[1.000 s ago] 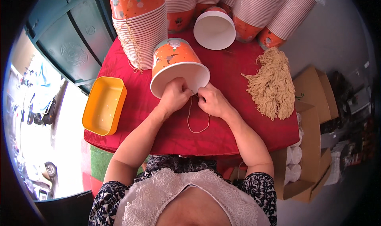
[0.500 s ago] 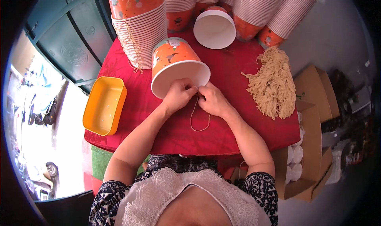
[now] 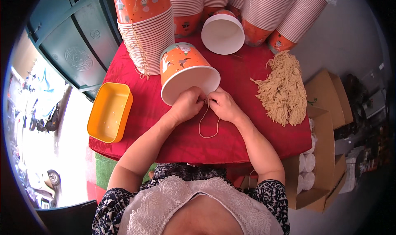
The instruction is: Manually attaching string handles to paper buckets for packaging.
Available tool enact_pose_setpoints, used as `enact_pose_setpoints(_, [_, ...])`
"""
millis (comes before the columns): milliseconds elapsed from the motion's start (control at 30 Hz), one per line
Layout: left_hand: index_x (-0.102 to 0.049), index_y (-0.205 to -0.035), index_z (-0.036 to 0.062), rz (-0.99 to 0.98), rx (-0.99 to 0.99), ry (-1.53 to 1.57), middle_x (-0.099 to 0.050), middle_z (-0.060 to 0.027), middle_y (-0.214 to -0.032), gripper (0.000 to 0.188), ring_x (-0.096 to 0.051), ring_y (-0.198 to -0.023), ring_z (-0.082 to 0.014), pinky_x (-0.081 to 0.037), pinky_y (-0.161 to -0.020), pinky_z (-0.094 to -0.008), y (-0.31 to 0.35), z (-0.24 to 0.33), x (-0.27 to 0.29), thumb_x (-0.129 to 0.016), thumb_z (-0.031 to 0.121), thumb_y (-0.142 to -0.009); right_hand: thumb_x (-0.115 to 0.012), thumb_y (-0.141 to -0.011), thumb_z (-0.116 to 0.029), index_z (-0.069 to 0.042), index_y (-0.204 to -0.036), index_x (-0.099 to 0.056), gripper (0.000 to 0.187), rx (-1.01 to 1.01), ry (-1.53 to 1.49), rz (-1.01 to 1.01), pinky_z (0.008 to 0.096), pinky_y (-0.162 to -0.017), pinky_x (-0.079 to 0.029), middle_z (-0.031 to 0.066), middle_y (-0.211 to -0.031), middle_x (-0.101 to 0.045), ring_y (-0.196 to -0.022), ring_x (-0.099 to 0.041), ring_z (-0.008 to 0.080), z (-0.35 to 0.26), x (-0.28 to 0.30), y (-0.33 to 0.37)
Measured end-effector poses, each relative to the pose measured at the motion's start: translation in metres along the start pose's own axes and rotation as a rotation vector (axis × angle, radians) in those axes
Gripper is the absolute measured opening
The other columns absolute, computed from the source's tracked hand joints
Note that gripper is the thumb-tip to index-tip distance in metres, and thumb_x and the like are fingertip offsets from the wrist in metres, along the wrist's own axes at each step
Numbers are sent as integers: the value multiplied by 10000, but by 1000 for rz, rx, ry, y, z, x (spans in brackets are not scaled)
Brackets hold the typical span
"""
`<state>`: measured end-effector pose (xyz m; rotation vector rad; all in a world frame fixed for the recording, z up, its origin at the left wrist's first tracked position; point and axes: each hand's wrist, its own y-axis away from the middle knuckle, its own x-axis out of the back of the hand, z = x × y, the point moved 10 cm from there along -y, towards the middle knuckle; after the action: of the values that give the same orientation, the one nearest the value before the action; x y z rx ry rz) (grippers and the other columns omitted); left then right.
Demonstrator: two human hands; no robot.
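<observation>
An orange paper bucket (image 3: 184, 62) with a white rim lies tilted on the red-covered table, its mouth toward me. At the lower part of that mouth, my left hand (image 3: 188, 104) is closed with fingertips pinched on a thin tan string (image 3: 201, 125). Close beside it, my right hand (image 3: 223, 105) pinches the same string near the bucket's rim. A loop of the string hangs below my fingers over the cloth. The exact spot where the string meets the bucket is hidden by my fingers.
To the left sits a yellow plastic tub (image 3: 107, 114) with small white bits inside. A bundle of tan strings (image 3: 284, 90) lies at right. Tall stacks of buckets (image 3: 150, 39) line the back, beside a single open bucket (image 3: 222, 34). A cardboard box (image 3: 326, 160) stands right of the table (image 3: 173, 146).
The whole view has shifted slightly. My fingers have moved a little at the string, and both hands still pinch it by the bucket's rim.
</observation>
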<state>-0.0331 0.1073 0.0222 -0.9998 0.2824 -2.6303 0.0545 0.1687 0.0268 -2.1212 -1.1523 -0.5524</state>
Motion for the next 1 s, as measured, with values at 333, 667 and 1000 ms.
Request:
enact_pose_setpoints(333, [-616, -903, -2, 17, -48, -157, -627, -195, -945, 131, -620, -881, -383, -507, -778, -434, 0, 11, -4, -631, 46, -782, -558, -810, 4, 59, -842, -611, 83, -41, -3, 42, 387, -743, -482, 193, -937, -595, -847, -603, 319, -1, 6, -1])
enact_pose_setpoints(667, [-596, -896, -14, 51, -78, -207, -617, -205, -922, 119, -609, -870, -410, -498, -761, -460, 1, 12, -4, -619, 38, -791, -593, -829, -27, 58, -843, -616, 89, -50, 23, 87, 388, -732, -488, 183, -918, -607, -834, -610, 323, -12, 12, 0])
enact_pose_setpoints(1000, [-626, -843, -6, 87, -18, 22, -655, -185, -841, 77, -640, -816, -359, -508, -731, -415, -1, 5, 10, -609, 50, -791, -622, -808, -104, 11, -810, -611, 116, -60, 177, 20, 471, -680, -496, 187, -809, -616, -768, -614, 381, -8, 16, 4])
